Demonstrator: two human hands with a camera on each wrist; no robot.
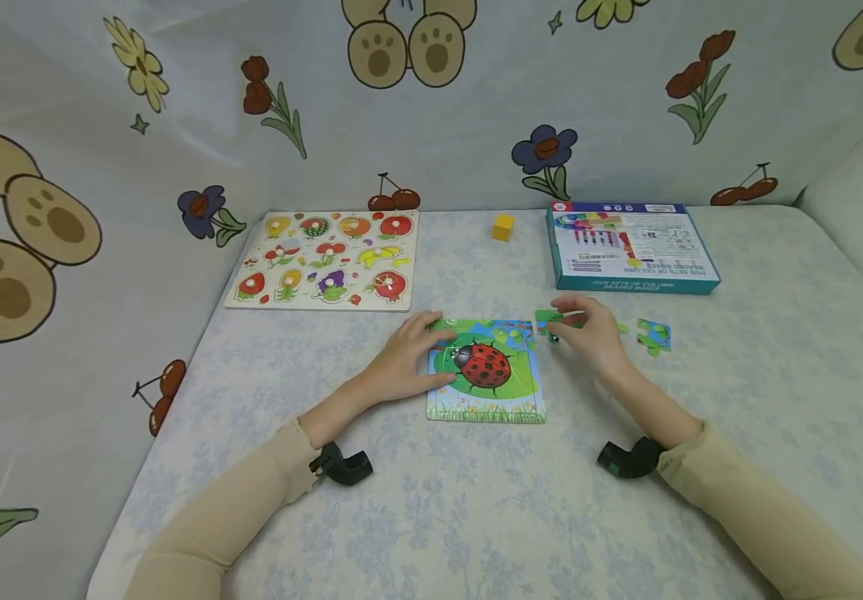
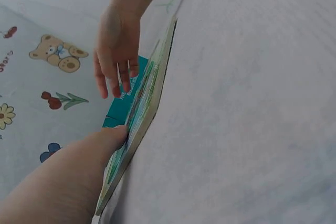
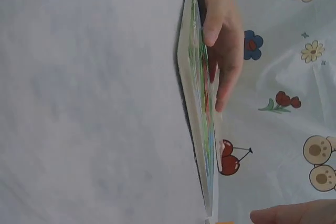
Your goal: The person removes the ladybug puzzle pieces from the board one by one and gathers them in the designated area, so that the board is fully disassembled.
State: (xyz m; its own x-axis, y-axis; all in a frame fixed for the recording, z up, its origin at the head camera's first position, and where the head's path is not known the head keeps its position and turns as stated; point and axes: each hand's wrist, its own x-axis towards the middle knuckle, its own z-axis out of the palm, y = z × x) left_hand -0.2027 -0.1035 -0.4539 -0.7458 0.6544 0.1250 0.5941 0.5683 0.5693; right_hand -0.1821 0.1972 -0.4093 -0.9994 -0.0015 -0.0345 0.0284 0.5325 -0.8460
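A ladybug jigsaw puzzle (image 1: 484,400) in a square tray lies flat on the table. My left hand (image 1: 405,360) rests on its left edge, fingers spread and the thumb on the picture; the left wrist view shows this thumb (image 2: 113,139) at the rim. My right hand (image 1: 592,333) hovers with loosely bent fingers by a puzzle piece (image 1: 546,317) at the tray's upper right corner. In the left wrist view the right hand (image 2: 119,51) hangs with nothing visibly gripped. Another puzzle piece (image 1: 655,333) lies farther right; green bits show partly hidden behind the right hand.
A fruit peg board (image 1: 345,285) lies at the back left. At the back stand a yellow block (image 1: 502,227) and a teal-edged bead toy box (image 1: 630,250). A printed cloth (image 1: 461,150) hangs behind the table. Both wrists wear black camera mounts.
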